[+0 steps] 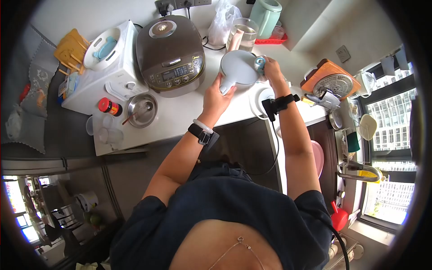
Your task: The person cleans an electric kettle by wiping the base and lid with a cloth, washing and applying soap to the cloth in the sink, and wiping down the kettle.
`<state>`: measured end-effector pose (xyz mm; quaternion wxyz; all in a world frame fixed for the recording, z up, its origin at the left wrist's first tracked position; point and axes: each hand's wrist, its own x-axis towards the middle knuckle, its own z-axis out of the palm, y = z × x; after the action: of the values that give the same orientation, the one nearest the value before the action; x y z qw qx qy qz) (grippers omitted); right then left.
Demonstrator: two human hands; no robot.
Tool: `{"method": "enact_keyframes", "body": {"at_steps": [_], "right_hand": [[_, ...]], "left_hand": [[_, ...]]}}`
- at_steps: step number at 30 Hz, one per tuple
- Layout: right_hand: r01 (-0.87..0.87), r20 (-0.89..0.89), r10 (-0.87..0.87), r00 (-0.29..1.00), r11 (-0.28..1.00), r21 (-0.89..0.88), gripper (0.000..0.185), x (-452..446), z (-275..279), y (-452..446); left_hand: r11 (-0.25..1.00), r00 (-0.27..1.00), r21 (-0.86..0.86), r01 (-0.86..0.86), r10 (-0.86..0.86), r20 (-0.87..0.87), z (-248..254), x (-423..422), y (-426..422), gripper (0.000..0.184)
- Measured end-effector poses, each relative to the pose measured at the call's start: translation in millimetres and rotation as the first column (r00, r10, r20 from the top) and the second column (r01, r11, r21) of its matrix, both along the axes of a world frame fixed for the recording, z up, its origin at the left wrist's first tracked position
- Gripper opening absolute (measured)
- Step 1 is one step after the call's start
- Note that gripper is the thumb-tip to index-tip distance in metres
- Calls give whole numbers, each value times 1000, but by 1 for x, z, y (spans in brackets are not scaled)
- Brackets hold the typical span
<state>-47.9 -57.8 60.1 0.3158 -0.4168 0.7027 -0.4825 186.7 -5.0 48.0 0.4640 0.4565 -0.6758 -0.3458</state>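
Note:
A pale grey, round, pan-like vessel is tilted over the white counter. My left hand is closed round its short light handle at the near left. Behind the vessel, a pinkish handle sticks up; whether it belongs to the vessel I cannot tell. My right hand is at the vessel's right rim, fingers closed on a crumpled blue-and-white cloth. The cloth touches or nearly touches the rim. Below my right hand, a round white object lies on the counter, partly hidden by the wrist strap.
A brown rice cooker stands left of the vessel, beside a white appliance. Nearer are a metal bowl and a red-lidded jar. Behind stand a glass jug and mint-green kettle. Wooden boards lean at right.

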Motion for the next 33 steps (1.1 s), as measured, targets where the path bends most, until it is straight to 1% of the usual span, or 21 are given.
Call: {"method": "enact_keyframes", "body": {"at_steps": [3, 4, 5, 7, 8, 9, 11, 13, 15, 16, 17, 19, 20, 21, 22, 27, 28, 29, 30, 31, 33], "right_hand": [[176, 187, -161, 969, 982, -66, 35, -8, 10, 25], [205, 167, -169, 971, 952, -228, 34, 11, 31, 40], [195, 159, -162, 974, 955, -222, 34, 32, 48, 57], [28, -90, -67, 994, 925, -379, 33, 68, 69, 76], [-186, -470, -34, 882, 891, -414, 29, 78, 65, 75], [-394, -775, -40, 630, 844, -364, 27, 88, 61, 72], [-421, -972, -78, 224, 891, -168, 30, 119, 42, 64], [-339, -910, 233, 343, 934, 111, 36, 121, 50, 43], [-290, -902, 253, 349, 945, 153, 40, 119, 52, 25], [-230, -887, 271, 373, 953, 194, 41, 115, 53, 13], [-244, -869, 231, 438, 961, 133, 43, 100, 40, -2], [-201, -812, 215, 543, 972, 122, 44, 90, 49, -7], [-208, -813, 222, 538, 970, 127, 44, 80, 48, -13], [-244, -731, 238, 640, 965, 101, 44, 67, 43, -20], [-275, -636, 255, 728, 959, 70, 44, 57, 39, -23], [-188, -424, 166, 890, 982, -9, 41, 17, 11, -12], [-91, -111, 83, 990, 993, -72, 40, 14, 3, -6], [18, 218, 4, 976, 995, -98, 40, 9, -5, 1], [104, 198, -88, 976, 992, -75, 41, 39, 24, 30], [57, -32, -66, 997, 974, -217, 45, 28, -15, 28], [183, 134, -152, 979, 948, -261, 49, 74, 4, 54]], "left_hand": [[1000, 1000, -6, -12, 12, 27, 2, -1, -2, 67], [1000, 999, 11, -16, 16, 44, 0, 0, -1, 67], [1000, 999, 19, -25, 24, 37, 0, 0, 0, 67], [1000, 994, 7, -21, 20, 105, 0, 2, -2, 67], [1000, 992, 4, -19, 18, 128, -1, 3, -3, 67], [1000, 996, -15, 27, -25, 83, -6, 4, -5, 68], [997, 997, -33, 74, -73, 38, -8, 5, -7, 68], [997, 997, -51, 66, -64, 38, -7, 5, -10, 70], [998, 998, -52, 44, -47, -45, -2, 4, -7, 66], [997, 994, 70, 21, -28, 110, 13, 6, -4, 63], [982, 965, 187, -22, -28, 260, 21, 7, 0, 61], [984, 985, 174, -37, 7, 172, 15, 2, 1, 56], [995, 988, 35, -91, 86, 127, 8, -1, 1, 56], [984, 985, -98, -151, 158, 71, 2, -2, 3, 55], [992, 987, 45, -120, 115, 110, 13, 0, 6, 55], [993, 994, 79, -87, 82, 70, 5, -1, 2, 55], [993, 994, 62, -99, 95, 56, 5, -2, 1, 55], [993, 994, 61, -96, 94, 47, 5, -3, -1, 55], [995, 996, 60, -76, 73, 60, 6, -4, -2, 55], [997, 996, 60, -55, 51, 75, 6, -4, -1, 55], [996, 995, 66, -58, 52, 89, 9, -6, 2, 55]]}}
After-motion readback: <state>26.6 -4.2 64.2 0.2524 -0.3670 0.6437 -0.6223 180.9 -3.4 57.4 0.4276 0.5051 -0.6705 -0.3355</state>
